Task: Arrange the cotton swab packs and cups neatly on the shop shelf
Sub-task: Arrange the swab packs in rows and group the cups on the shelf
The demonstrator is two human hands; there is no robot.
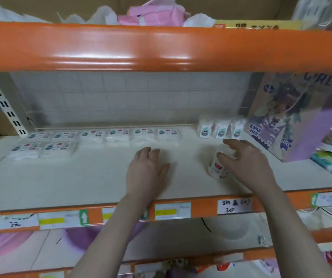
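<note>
My right hand (pixel 245 159) curls around a cup (pixel 218 167) standing near the shelf (pixel 81 183) front. The other cups (pixel 219 128) stand farther back. My left hand (pixel 147 169) lies flat, holding nothing.

Retail shop, stockroom-style racking: orange-edged shelf (pixel 101 187) carrying price labels (pixel 172 211) along its front; identical cotton swab packs (pixel 117 134) in rows; boxed goods (pixel 293 115), apparently toiletries, at 2 o'clock.
</note>
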